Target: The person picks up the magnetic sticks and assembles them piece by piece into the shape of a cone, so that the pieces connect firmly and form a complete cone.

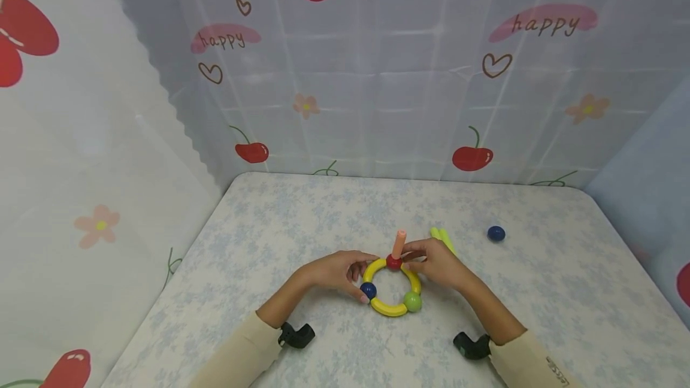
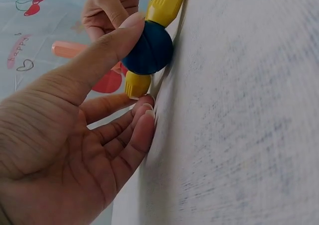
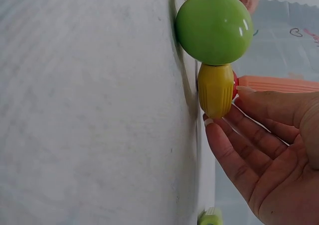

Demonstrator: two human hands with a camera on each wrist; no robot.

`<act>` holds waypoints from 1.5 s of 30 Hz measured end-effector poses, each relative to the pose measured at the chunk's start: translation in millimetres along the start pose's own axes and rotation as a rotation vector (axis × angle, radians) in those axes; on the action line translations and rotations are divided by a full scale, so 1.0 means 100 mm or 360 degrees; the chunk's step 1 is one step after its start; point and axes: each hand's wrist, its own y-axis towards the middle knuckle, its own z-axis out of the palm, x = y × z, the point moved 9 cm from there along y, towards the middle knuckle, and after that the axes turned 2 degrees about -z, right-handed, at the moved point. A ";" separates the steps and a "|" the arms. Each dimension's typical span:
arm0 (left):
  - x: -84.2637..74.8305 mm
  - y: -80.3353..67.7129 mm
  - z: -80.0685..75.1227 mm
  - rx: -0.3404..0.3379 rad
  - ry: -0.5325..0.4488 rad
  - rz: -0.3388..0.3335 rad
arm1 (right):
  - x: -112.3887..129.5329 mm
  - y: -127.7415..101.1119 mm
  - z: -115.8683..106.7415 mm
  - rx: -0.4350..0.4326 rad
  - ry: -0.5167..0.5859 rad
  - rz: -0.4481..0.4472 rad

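A ring of yellow curved rods (image 1: 389,309) lies flat on the table, joined by a blue ball (image 1: 369,290), a green ball (image 1: 412,301) and a red ball (image 1: 394,262). An orange straight rod (image 1: 399,245) stands up from the red ball. My left hand (image 1: 338,270) holds the ring's left side, its thumb on the blue ball (image 2: 148,48) and its fingers by the upper left yellow rod. At the upper right, my right hand (image 1: 439,262) grips the ring beside the red ball; in the right wrist view its thumb and fingers surround the end of a yellow rod (image 3: 216,88).
Light green rods (image 1: 443,238) lie just behind my right hand, partly hidden by it. Farther right on the table (image 1: 560,268) rests a loose dark blue ball (image 1: 496,233). A printed curtain (image 1: 377,106) hangs along the table's back edge, with more at the sides.
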 end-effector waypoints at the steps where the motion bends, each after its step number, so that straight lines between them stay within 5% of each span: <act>1: 0.00 0.00 0.00 -0.0003 -0.0006 -0.0004 | -0.01 0.00 0.00 0.0006 0.0005 -0.0001; 26: 0.22 -0.04 -0.17 -0.0094 -0.0419 -0.0080 | -0.09 -0.08 -0.10 0.0221 0.0272 -0.0070; 34: 0.30 -0.04 -0.24 -0.0258 -0.0500 -0.0192 | -0.12 -0.09 -0.06 0.0316 0.0213 -0.0074; 45: 0.41 -0.02 -0.30 -0.0555 -0.0422 -0.0313 | -0.06 -0.13 0.00 0.0461 0.0247 -0.0112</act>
